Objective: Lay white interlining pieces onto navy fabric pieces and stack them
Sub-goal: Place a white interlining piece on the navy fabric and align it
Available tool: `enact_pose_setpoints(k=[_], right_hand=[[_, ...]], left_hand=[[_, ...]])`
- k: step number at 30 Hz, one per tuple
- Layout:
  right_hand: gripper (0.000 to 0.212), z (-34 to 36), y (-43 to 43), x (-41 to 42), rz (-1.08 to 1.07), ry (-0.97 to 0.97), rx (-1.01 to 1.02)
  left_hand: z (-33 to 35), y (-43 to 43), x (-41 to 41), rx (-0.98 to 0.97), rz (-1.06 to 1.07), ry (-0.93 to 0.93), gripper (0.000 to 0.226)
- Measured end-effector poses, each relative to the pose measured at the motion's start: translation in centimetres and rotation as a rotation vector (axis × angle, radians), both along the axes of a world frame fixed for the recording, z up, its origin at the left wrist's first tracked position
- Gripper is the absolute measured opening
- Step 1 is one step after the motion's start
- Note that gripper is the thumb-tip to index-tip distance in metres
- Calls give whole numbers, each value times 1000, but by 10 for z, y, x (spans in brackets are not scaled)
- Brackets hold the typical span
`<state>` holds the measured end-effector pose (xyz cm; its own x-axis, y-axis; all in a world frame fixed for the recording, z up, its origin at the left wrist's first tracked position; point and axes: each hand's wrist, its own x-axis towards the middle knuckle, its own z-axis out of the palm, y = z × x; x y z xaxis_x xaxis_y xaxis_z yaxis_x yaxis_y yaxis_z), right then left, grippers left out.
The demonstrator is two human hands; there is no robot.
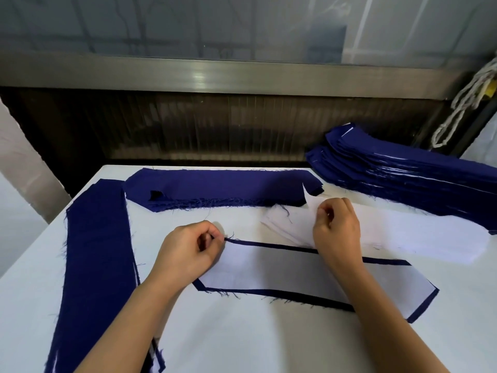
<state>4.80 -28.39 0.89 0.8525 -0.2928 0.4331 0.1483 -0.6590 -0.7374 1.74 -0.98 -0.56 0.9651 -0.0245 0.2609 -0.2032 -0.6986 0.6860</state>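
The left hand (188,251) pinches the far-left corner of the navy fabric piece (282,247), which lies mid-desk under a white interlining piece (269,267) with open desk (242,340) in front. The right hand (336,227) curls on the interlining pile (403,232); its grip is unclear. Navy stacks crowd the far edge (215,187), the left (99,251) and the right (403,170).

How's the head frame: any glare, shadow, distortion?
Head view: a glare streak sits on the metal rail; a soft shadow greys the interlining on the navy piece between left hand and right hand; the wide angle bends the table edges; the sheeting behind the rail looks hazy; the hands are fairly sharp.
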Motion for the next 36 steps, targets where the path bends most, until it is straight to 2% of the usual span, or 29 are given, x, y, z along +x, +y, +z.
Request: enact_pose_setpoints(k=[2, 4, 7, 10, 13, 16, 20, 23, 27, 30, 33, 36], right_hand=[[14, 2, 6, -7, 39, -38, -14], [12, 4, 19, -19, 86, -122, -99], [7, 0, 51, -38, 168, -253, -379], [6, -6, 79, -49, 226, -255, -586], [5, -9, 82, -51, 278, -228, -635], [21, -11, 69, -51, 341, -173, -577], [47, -10, 62, -49, 365, -124, -510], [56, -11, 56, -46, 325, -106, -517], [52, -10, 38, -40, 309, -72, -618], [48, -7, 10, -34, 292, -77, -693], [44, -8, -34, -38, 229, -65, -749], [32, -11, -83, -48, 83, -161, -767]], left_hand=[[6, -4, -2, -15, 1, -29, 14], [13, -9, -7, -163, -48, 11, 24], [22, -15, -15, -391, -214, 197, 59], [20, -23, -20, -411, -213, 311, 67], [16, -30, -16, -256, -171, 188, 48], [15, -32, -14, -211, -180, 64, 34], [13, -30, -13, -208, -144, -20, 42], [12, -30, -12, -229, -119, -79, 48], [11, -25, -11, -256, -109, -143, 47], [11, -21, -9, -368, -46, -91, 18], [9, -19, -6, -359, 42, -91, 17], [10, -16, -4, -357, 103, -111, 21]])
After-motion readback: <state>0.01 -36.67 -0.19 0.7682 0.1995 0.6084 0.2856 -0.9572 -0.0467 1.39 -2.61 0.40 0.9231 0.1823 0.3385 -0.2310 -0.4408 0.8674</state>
